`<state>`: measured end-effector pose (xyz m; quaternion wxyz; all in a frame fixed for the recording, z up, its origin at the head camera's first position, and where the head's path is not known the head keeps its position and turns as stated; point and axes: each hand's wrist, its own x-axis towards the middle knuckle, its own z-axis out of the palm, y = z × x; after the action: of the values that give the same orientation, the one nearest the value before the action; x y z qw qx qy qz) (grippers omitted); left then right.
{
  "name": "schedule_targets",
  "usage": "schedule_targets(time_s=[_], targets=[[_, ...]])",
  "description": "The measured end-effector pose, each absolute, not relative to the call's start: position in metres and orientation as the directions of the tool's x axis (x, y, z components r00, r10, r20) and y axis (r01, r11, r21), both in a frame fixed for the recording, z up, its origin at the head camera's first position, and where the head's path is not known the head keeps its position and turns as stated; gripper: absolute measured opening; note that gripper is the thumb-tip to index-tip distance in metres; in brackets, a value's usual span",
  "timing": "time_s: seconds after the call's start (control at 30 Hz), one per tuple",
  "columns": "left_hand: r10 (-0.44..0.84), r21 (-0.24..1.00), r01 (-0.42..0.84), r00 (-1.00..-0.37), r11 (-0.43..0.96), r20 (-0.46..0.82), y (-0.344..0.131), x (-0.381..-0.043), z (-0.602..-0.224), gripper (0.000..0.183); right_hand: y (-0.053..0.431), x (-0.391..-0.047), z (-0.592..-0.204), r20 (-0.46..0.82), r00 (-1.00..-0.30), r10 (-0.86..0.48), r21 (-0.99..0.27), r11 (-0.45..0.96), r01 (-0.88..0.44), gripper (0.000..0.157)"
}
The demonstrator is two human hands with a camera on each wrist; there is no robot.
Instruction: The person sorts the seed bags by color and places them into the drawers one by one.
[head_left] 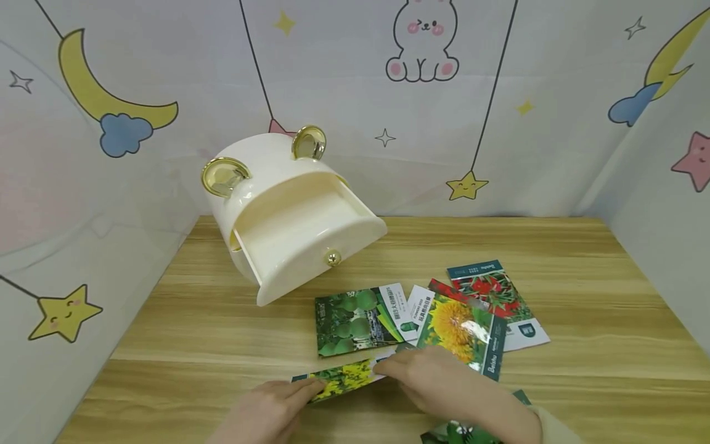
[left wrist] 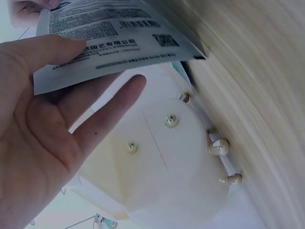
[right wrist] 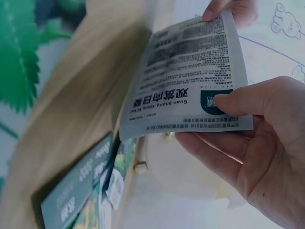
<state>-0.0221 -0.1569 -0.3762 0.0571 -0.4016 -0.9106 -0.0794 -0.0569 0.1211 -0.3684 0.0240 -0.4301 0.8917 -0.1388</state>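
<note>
A packet with yellow blooms on its front is held over the near part of the bench, between the two hands and in front of the box. The left hand has its grip on one end, thumb on the printed back and fingers on the other side; the right hand pinches the other end the same way, so both are grasping the packet. It is tilted, and whether its lower edge touches the bench I cannot tell. The drawer of the box is pulled out, and no packet shows in the part of it that can be seen. The green packet lies flat near the drawer, beside the orange packet, which partly covers the red packet; a dark red edge shows between those two, its owner unclear. The leafy packet lies partly hidden under the right forearm. By my judgement the work is at an early stage: the drawer is out and one packet is in hand, while the packet is not yet set down and the others on the bench are left to deal with
</note>
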Motion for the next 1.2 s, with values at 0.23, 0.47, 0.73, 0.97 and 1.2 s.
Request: schedule_targets(time_s=[0.23, 0.47, 0.73, 0.97, 1.2], targets=[[0.692, 0.089, 0.744, -0.652, 0.662, 0.309, -0.157, -0.019, -0.37, 0.044, 0.127, -0.057, -0.356, 0.13, -0.634, -0.762, -0.268, 0.589, -0.762, 0.022], [0.654, 0.1, 0.73, -0.656, 0.676, 0.377, -0.154, -0.015, -0.356, 0.038, 0.133, -0.054, -0.339, 0.154, -0.68, -0.716, -0.222, 0.646, -0.73, 0.032], [0.62, 0.108, 0.697, -0.689, 0.709, 0.376, -0.148, -0.006, -0.338, 0.084, 0.142, -0.052, -0.321, 0.216, -0.664, -0.716, -0.203, 0.632, -0.748, 0.038], [0.611, 0.09, 0.679, -0.704, 0.728, 0.362, -0.146, 0.0, -0.316, 0.079, 0.151, -0.056, -0.314, 0.473, -0.513, -0.716, -0.154, 0.506, -0.849, 0.048], [0.625, 0.025, 0.785, -0.512, 0.62, 0.589, -0.145, -0.007, -0.301, 0.071, 0.153, -0.057, -0.3, 0.565, -0.448, -0.693, -0.091, 0.487, -0.868, 0.036]])
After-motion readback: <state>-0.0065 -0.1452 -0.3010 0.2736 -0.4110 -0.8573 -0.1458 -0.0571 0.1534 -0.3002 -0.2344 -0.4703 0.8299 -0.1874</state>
